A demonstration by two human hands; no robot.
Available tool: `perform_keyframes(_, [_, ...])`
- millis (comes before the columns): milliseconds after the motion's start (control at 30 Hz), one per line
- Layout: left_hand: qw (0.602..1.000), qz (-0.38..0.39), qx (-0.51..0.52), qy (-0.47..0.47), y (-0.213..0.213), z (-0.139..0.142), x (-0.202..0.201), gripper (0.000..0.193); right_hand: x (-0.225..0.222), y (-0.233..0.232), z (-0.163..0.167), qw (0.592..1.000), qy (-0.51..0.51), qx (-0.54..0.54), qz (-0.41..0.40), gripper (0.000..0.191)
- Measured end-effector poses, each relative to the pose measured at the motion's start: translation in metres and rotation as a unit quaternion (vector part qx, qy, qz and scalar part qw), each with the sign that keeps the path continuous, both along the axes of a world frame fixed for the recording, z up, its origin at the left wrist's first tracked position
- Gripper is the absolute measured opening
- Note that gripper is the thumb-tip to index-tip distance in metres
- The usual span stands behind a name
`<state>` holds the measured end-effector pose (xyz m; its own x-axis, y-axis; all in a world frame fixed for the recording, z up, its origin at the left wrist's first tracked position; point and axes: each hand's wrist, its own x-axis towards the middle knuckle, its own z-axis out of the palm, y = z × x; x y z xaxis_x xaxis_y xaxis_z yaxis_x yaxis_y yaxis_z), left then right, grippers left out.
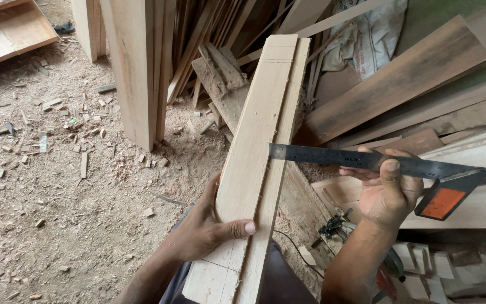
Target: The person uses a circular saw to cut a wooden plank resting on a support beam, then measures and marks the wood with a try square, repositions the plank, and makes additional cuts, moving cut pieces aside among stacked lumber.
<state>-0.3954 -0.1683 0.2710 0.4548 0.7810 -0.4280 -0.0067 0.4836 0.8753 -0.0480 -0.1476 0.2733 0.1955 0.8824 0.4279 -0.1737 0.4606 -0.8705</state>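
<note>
— Fingers: how are yours set?
— Your left hand [206,228] grips the wooden board [254,169] low down; it's stiff, light. Your right hand [386,194] pinches the try square [378,163] across it.

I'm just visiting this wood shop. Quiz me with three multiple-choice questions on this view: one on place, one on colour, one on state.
1. Where does the try square's blade lie?
A. on the floor
B. against the plank's right edge
C. under the plank

2. What colour is the panel on the square's stock?
A. orange
B. blue
C. white

3. How does the left hand stand?
A. open and empty
B. gripping the plank
C. flat on the sawdust

Answers: B, the right hand holds it there; A, the orange face shows; B, thumb across the plank's face.
</note>
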Motion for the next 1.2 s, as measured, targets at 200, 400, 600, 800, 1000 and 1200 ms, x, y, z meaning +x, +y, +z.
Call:
perform_keyframes(200, [1.000, -0.001, 0.010, 0.002, 0.0018, -0.0046, 0.0012, 0.140, 0.0007, -0.0026, 0.0008, 1.000, -0.003, -0.017, -0.013, 0.019])
perform_keyframes(400, [1.000, -0.004, 0.013, 0.003, 0.0030, -0.0070, 0.0018, 0.143, 0.0012, 0.0003, 0.0006, 1.000, -0.019, -0.005, -0.005, 0.019])
perform_keyframes(600, [1.000, -0.001, 0.005, 0.002, 0.0028, -0.0075, 0.0017, 0.144, 0.0000, -0.0012, 0.0001, 1.000, -0.015, -0.006, -0.004, 0.018])
perform_keyframes(800, [1.000, -0.009, 0.013, 0.024, 0.0025, -0.0091, -0.0008, 0.144, -0.0014, -0.0002, -0.0002, 0.999, -0.032, 0.004, -0.008, 0.017])
perform_keyframes(1000, [0.999, -0.009, 0.011, 0.029, 0.0006, -0.0101, -0.0008, 0.144, -0.0030, -0.0027, -0.0006, 1.000, -0.015, -0.009, -0.011, 0.019])
perform_keyframes(1200, [1.000, -0.008, 0.011, 0.024, -0.0003, -0.0103, -0.0007, 0.144, -0.0031, -0.0039, -0.0021, 1.000, -0.008, -0.011, -0.007, 0.021])
